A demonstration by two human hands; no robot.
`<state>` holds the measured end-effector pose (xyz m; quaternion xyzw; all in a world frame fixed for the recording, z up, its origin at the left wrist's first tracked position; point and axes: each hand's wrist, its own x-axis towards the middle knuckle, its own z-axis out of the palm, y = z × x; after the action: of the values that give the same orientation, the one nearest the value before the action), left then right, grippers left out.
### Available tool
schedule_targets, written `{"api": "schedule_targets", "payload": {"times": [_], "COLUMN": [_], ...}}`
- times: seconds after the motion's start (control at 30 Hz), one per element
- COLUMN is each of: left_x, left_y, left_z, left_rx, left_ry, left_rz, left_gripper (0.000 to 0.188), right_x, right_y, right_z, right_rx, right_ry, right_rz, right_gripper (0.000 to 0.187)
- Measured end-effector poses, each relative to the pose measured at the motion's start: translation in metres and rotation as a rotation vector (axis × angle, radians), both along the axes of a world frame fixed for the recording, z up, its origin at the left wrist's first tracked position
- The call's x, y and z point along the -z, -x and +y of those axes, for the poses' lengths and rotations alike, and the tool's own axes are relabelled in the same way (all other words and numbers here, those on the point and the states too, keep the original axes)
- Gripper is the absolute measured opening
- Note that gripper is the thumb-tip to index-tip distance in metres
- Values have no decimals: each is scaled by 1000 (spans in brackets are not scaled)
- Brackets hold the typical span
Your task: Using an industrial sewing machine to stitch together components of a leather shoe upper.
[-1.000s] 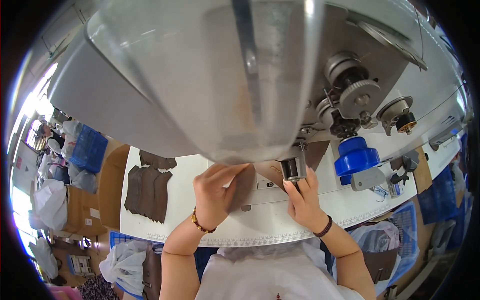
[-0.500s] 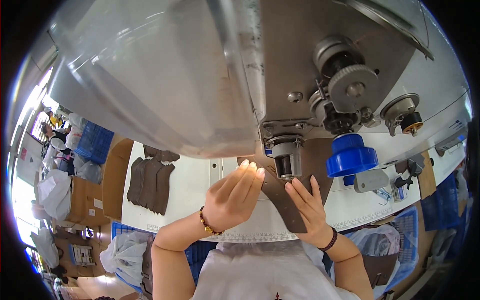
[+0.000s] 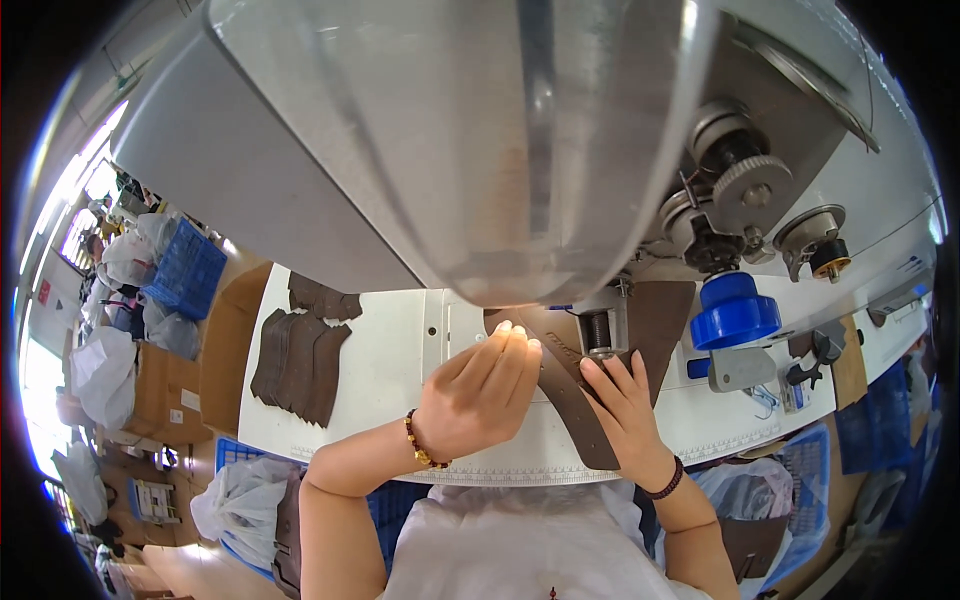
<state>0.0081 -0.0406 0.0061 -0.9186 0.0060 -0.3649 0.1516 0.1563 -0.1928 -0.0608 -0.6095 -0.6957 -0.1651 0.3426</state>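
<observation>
The brown leather is lying near 5 o'clock from the middle, partly under the sewing machine. A fingertip could be getting pinched if the right hand were sliding under the metal part; uneven pushing could be making the leather crooked. That hand is resting on it, fingers stretched out. The left hand is bunching its fingers; I cannot tell if they're gripping. The leather is looking flat and curvy, with tiny dots.
</observation>
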Motion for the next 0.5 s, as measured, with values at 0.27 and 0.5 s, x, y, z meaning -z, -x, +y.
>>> {"api": "schedule_targets", "payload": {"times": [0.27,0.5], "left_x": [1,1], "left_y": [-2,-5], "left_z": [-2,12], "left_rx": [-23,4], "left_ry": [7,44], "left_rz": [-4,-52], "left_gripper": [22,18], "right_x": [-21,-23], "right_y": [-4,6], "right_z": [-4,1], "right_rx": [-90,-72], "right_ry": [104,96], "right_rz": [77,45], "right_gripper": [33,32]}}
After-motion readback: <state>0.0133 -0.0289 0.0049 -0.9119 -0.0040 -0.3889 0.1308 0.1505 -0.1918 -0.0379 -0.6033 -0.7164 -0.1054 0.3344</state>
